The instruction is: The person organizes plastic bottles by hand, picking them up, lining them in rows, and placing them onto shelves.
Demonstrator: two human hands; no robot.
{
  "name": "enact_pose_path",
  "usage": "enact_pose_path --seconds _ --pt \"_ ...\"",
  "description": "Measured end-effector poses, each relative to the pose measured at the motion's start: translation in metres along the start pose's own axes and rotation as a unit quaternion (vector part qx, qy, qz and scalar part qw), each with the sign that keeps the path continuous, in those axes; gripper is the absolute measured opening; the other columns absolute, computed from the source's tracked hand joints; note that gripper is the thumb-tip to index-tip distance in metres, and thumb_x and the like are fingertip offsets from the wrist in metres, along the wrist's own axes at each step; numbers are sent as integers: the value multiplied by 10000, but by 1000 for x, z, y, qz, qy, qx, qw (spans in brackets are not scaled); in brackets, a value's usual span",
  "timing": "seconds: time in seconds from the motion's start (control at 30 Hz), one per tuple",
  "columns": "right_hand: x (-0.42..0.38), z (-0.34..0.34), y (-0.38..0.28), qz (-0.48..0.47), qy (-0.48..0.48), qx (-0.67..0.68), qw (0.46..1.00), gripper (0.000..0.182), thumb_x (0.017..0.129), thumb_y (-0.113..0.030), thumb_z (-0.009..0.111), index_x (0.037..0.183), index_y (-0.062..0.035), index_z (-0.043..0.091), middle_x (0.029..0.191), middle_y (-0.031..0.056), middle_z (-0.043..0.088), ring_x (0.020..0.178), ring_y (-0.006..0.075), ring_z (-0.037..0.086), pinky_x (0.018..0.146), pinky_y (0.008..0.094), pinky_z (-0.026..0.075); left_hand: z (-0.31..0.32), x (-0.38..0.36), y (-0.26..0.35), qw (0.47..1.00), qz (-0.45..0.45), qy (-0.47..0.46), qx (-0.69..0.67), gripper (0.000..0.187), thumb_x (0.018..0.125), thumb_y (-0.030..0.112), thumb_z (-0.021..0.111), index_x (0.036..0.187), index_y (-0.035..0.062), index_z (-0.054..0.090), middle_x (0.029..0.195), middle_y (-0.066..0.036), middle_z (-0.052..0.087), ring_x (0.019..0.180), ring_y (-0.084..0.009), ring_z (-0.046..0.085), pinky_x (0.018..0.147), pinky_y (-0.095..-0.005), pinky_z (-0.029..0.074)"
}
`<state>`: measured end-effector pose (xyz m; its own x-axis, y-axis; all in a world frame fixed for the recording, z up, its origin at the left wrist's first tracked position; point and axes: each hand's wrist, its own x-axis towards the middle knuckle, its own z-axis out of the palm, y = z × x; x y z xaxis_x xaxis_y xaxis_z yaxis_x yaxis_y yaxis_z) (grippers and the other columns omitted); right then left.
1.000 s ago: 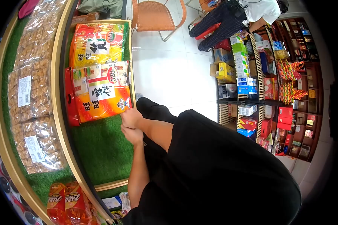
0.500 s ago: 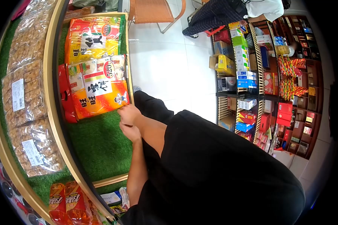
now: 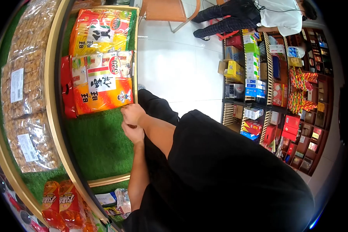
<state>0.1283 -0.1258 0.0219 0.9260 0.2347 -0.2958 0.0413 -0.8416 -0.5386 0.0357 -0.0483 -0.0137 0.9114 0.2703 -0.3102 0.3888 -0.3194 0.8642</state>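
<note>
My right hand is closed, with its fingers curled, by the lower right corner of a red-and-orange bag of rice crackers. Just below it, my left hand is also closed, its fingers bent against the right hand. A small dark brown patch shows between the two hands, too little to name. Both hands are at the wooden rim of a display bin lined with green artificial grass. Above the cracker bag lies a second, yellow-and-red bag.
Clear-wrapped brown snack packs fill the tier at left, with red packages below. Boxed goods stand on a shelf at right. A person in a white shirt stands near a brown chair. White tiles cover the floor.
The view has shifted, so the bin and bags sit higher in it. My hands stay closed together, now slightly farther below the cracker bag's edge. More of the other person shows.
</note>
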Motion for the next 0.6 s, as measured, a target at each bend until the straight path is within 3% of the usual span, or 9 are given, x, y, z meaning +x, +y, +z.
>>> enact_pose_path --seconds 0.07,0.23,0.33,0.4,0.6 --pt "0 2 1 -6 27 -8 1000 157 721 -208 581 715 -57 627 747 128 674 727 331 668 677 452 534 4 3 -3 1000 11 17 12 516 709 164 784 1145 10 556 1091 -195 588 993 -376 590 854 -449 485" --pt "1 -1 0 12 -21 -35 999 151 722 -228 585 752 -87 630 747 136 678 717 341 672 645 477 531 7 4 2 997 8 72 2 411 734 114 745 1110 24 607 1085 -191 616 1011 -386 590 870 -450 485" --pt "-2 1 8 14 1 -3 1000 129 727 -181 601 808 -117 679 806 104 697 756 322 670 676 447 531 2 6 19 997 -8 66 -27 261 762 61 694 1017 27 649 1013 -158 646 930 -350 631 818 -415 509" --pt "-9 -4 12 31 28 34 999 118 740 -146 575 789 -112 677 786 110 694 752 333 668 682 446 533 -2 9 25 997 35 67 4 206 774 58 684 978 33 666 972 -140 658 897 -337 641 796 -409 515" --pt "-9 3 23 56 68 80 993 179 778 -59 502 793 -86 678 785 135 694 752 350 669 712 448 536 -4 11 34 997 -1 71 27 217 767 115 716 975 69 676 962 -140 654 911 -350 632 817 -418 512"
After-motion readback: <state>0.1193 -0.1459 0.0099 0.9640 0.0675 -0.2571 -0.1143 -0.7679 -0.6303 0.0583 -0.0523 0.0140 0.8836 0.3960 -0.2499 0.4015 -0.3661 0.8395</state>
